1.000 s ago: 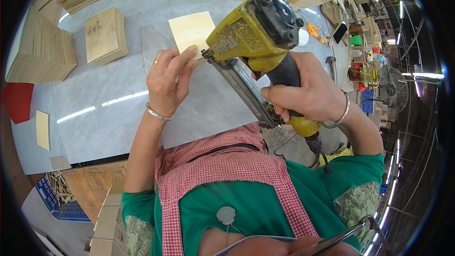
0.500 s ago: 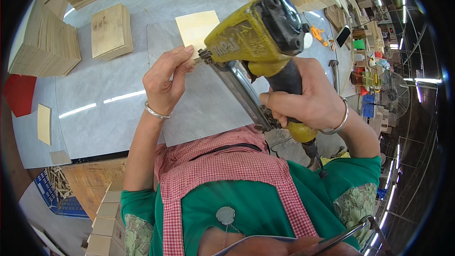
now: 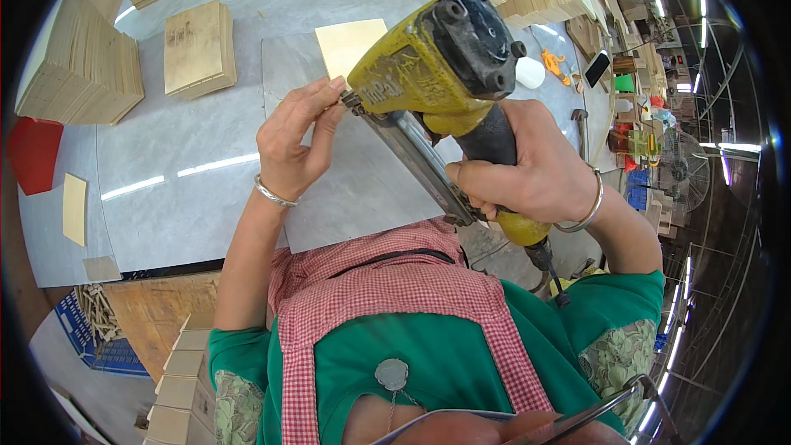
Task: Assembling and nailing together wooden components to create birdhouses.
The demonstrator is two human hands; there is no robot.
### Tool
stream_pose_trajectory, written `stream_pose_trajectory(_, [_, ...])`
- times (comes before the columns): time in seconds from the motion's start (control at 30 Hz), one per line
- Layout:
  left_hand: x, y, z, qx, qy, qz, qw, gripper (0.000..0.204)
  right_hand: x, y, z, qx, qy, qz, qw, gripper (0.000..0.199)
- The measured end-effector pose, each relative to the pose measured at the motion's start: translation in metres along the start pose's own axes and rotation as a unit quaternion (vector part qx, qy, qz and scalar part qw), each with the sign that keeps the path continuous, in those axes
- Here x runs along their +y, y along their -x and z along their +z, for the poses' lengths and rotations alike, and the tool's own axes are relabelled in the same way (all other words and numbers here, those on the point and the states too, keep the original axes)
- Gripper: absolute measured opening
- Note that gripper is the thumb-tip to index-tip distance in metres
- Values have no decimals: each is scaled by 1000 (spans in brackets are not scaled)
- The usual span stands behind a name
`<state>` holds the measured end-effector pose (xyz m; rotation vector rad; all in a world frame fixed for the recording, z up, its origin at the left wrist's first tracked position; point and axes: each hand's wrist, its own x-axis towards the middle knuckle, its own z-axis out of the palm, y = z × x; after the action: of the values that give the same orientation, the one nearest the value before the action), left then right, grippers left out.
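My right hand [image 3: 540,161] is wrapped round the black grip of a yellow nail gun [image 3: 412,74]. The gun is tilted, its nose toward the left and its long metal magazine slanting down toward me. Under the nose lies a thin pale wooden board [image 3: 342,39], partly covered by the gun. At the board's near left corner, right beside the nose, my left hand [image 3: 295,136] pinches with thumb and fingertips. The exact contact between nose and wood is hidden.
Stacks of wooden boards stand on the grey table [image 3: 189,136]: a tall stack [image 3: 91,66] at left, a smaller stack [image 3: 198,49] nearby, others at the far edge. A red piece [image 3: 33,155] lies far left. A hammer [image 3: 582,133] and a phone [image 3: 596,68] lie at right.
The nail gun has shifted slightly left, its nose closer to my left fingertips. My left hand and the board have moved a little to the right. Both grips look the same.
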<state>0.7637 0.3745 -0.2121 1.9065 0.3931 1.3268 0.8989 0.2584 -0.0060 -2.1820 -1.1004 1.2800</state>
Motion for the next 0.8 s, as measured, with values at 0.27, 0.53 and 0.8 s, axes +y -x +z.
stream_pose_trajectory(0.27, [0, -5, -8, -18, -44, 51, 998, 57, 2, 2, -1, 12, 72, -31, 997, 28])
stream_pose_trajectory(0.53, [-3, 2, 4, -4, -80, 26, 996, 24, 49, 33, -23, 91, -82, 24, 992, 30])
stream_pose_trajectory(0.8, [10, 5, 10, 90, 264, -322, 905, 14, 227, 29, -63, 331, 225, 82, 913, 41])
